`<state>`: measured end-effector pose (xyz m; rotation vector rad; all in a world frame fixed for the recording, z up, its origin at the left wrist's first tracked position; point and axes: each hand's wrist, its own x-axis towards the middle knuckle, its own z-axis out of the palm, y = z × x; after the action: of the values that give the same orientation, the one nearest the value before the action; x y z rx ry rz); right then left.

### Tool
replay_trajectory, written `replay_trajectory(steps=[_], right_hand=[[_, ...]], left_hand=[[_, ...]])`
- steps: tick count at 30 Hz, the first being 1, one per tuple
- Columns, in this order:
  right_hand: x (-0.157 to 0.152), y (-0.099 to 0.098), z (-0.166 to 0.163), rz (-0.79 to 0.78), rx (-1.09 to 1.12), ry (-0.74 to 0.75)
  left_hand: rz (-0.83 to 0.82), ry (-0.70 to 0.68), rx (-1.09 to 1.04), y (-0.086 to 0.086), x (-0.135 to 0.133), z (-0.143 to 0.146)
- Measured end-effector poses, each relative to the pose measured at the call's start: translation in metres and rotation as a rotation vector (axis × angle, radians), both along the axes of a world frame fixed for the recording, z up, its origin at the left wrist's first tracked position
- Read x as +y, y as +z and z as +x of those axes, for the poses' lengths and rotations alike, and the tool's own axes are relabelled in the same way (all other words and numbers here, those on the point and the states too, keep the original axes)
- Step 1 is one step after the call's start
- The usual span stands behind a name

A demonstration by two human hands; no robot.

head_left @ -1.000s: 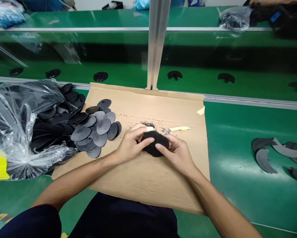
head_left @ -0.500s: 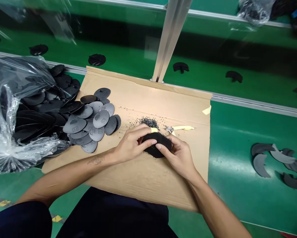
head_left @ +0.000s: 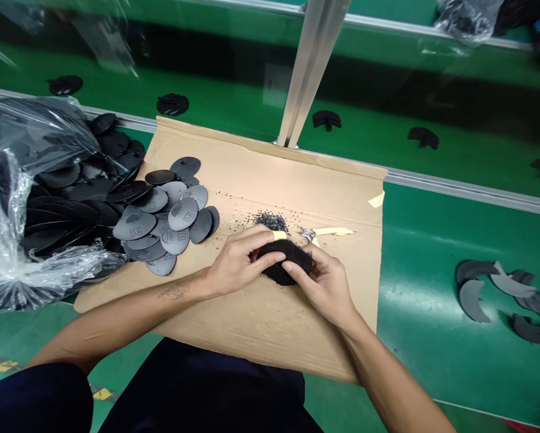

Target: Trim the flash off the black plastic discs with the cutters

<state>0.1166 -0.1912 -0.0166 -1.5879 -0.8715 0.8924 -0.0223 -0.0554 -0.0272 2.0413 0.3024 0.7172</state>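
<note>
Between both hands, above the cardboard sheet [head_left: 252, 337], is a black rounded plastic piece [head_left: 282, 273]. My left hand [head_left: 240, 258] grips its left side, thumb across the face and yellow tape round one finger. My right hand [head_left: 326, 279] pinches the right side, its thumb close to the left thumb; its other fingers are partly hidden behind. Just beyond the hands lie a heap of small black scraps [head_left: 270, 221] and side cutters [head_left: 326, 231] with pale yellow handles. Left of them, several dark oval discs [head_left: 183, 214] overlap in a pile.
A clear plastic bag [head_left: 12, 240] spilling more black discs stands at the left. Grey curved pieces [head_left: 474, 300] lie on the green surface [head_left: 418, 252] at right. A metal post [head_left: 312, 72] rises behind the cardboard, and black parts [head_left: 327, 119] sit on the green strip beyond.
Both hands keep their hold on the black piece, which looks slightly tilted compared with before. The whole view has shifted a little; the discs and cutters lie as they were.
</note>
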Motion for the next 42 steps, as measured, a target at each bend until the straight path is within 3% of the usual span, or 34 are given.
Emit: replay_trajectory(steps=[5, 12, 21, 25, 35, 42], right_hand=[[-0.001, 0.001, -0.001, -0.006, -0.036, 0.010], [-0.004, 0.001, -0.003, 0.098, -0.270, -0.060], [-0.007, 0.003, 0.007, 0.255, -0.528, 0.128], [-0.008, 0.001, 0.006, 0.333, -0.540, 0.144], [-0.008, -0.001, 0.009, 0.328, -0.638, 0.232], [-0.008, -0.003, 0.009, 0.361, -0.677, 0.237]], left_hand=[[0.019, -0.006, -0.037, -0.001, 0.000, 0.001], [-0.081, 0.001, -0.033, 0.000, -0.001, 0.000], [0.105, -0.103, -0.144, 0.005, 0.005, 0.000], [0.113, -0.130, -0.193, 0.007, 0.007, 0.000], [0.238, -0.150, -0.202, 0.005, 0.005, 0.000], [0.186, -0.185, -0.235, 0.008, 0.006, 0.000]])
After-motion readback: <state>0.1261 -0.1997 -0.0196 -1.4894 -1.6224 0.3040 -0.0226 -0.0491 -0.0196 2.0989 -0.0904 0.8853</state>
